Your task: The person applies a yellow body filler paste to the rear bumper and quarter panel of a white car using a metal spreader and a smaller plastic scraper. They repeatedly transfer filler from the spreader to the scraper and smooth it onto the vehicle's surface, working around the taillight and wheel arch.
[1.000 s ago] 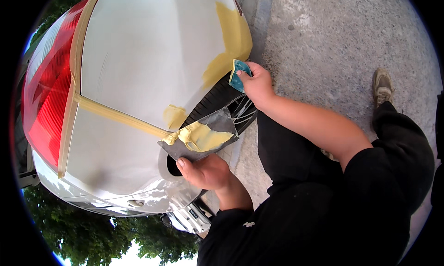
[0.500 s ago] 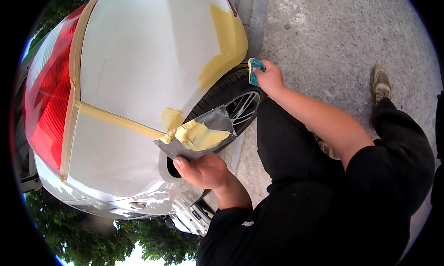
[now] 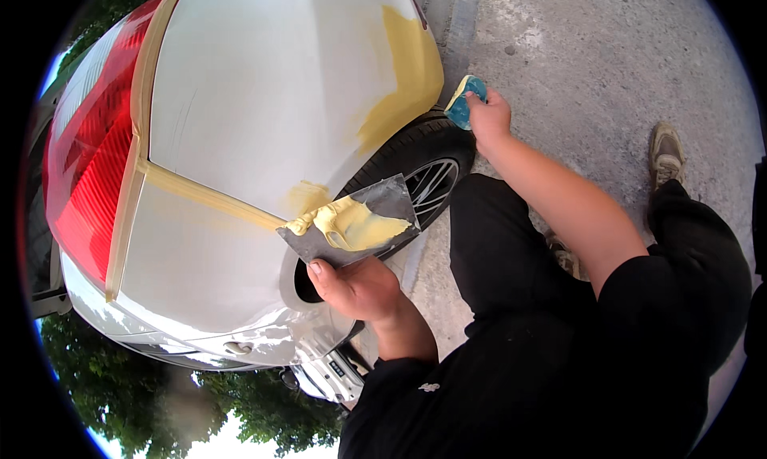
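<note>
My left hand (image 3: 363,290) grips a flat grey mixing board (image 3: 387,197) by its near edge, thumb on top. A thick mass of yellow body filler (image 3: 351,226) lies smeared across the board. In my right hand (image 3: 491,122) is a small teal spreader (image 3: 465,107), pinched between thumb and fingers, with yellow filler along its edge. The spreader is apart from the car, just beyond the tyre (image 3: 459,143). On the white car's rear bumper (image 3: 240,67), a broad yellow filler patch (image 3: 411,67) runs along the corner to the wheel arch. A smaller filler patch (image 3: 307,194) shows beside the board.
Masking tape (image 3: 212,195) follows the panel seam and borders the red tail light (image 3: 92,179). An open round recess (image 3: 306,283) is in the body next to my left hand. Concrete ground (image 3: 575,75) stretches to the right, with my shoe (image 3: 665,155) on it.
My right hand has moved right and slightly up with the spreader, which is now tilted and farther from the wheel arch. The board sits slightly farther right; the whole view has shifted a little.
</note>
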### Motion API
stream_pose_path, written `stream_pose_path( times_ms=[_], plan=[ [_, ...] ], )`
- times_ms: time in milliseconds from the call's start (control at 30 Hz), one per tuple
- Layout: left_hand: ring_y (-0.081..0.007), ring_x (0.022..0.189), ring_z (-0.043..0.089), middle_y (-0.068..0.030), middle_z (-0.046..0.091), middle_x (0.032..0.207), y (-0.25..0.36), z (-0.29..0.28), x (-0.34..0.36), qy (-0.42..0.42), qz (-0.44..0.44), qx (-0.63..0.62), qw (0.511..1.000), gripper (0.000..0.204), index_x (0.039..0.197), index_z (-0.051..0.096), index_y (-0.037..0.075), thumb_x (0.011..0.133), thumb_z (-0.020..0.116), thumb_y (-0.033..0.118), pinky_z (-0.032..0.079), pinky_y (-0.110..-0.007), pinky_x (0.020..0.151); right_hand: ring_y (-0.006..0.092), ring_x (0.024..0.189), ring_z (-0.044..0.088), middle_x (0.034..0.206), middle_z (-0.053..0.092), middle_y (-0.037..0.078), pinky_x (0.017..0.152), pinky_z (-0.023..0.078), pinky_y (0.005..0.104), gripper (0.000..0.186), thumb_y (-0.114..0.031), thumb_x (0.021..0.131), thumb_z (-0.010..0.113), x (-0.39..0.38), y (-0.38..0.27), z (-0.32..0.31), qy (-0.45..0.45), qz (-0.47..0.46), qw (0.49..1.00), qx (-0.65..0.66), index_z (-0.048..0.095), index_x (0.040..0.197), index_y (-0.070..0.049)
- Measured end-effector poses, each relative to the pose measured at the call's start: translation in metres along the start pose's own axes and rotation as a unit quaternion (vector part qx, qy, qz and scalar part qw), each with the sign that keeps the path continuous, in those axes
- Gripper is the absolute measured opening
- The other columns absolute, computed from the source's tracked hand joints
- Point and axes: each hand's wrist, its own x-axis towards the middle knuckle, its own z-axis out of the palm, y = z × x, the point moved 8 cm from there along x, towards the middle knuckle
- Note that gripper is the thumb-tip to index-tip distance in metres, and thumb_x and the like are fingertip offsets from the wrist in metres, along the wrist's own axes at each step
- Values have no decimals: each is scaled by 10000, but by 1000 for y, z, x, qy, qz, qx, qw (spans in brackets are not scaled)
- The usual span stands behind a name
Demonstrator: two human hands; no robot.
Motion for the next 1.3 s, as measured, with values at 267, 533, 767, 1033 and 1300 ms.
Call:
stream_pose_path(
  times_ms=[267, 533, 767, 1033, 1300],
  plan=[
    [-207, 1076, 592, -160, 617, 1181, 10, 22, 24, 15, 68, 11, 997, 390, 1248, 506, -104, 1045, 439, 222, 450, -339, 959, 212, 930, 654, 1020, 679, 100, 846, 520, 323, 185, -28, 924, 619, -140, -213, 54, -103, -506, 855, -47, 642, 1099, 26],
    [-209, 1099, 576, -158, 597, 1207, 21, 25, 20, 7, 143, 93, 985, 384, 1253, 489, -91, 1052, 428, 230, 442, -353, 973, 268, 889, 662, 988, 680, 137, 744, 552, 349, 291, -63, 733, 651, -271, -247, 89, -347, -739, 539, -208, 686, 1005, 34],
    [-236, 1122, 571, -182, 592, 1212, 21, 39, 13, -24, 146, 161, 976, 414, 1275, 474, -122, 1052, 428, 224, 436, -361, 995, 287, 849, 649, 960, 667, 135, 723, 541, 355, 275, -62, 736, 654, -268, -244, 96, -373, -702, 575, -192, 673, 989, 46],
    [-220, 1084, 585, -181, 606, 1202, 14, 48, 13, -38, 135, 175, 974, 410, 1276, 483, -136, 1049, 422, 200, 444, -336, 973, 273, 888, 630, 979, 659, 112, 764, 519, 362, 253, -85, 764, 630, -264, -230, 101, -383, -684, 581, -218, 671, 987, 30],
    [-194, 925, 644, -183, 678, 1066, 18, 33, 22, -22, 152, 326, 933, 370, 1236, 556, -152, 1024, 444, 130, 503, -272, 820, 252, 927, 619, 964, 660, 72, 794, 497, 375, 214, -88, 767, 610, -259, -210, 107, -470, -637, 564, -236, 671, 954, -4]
  ],
)
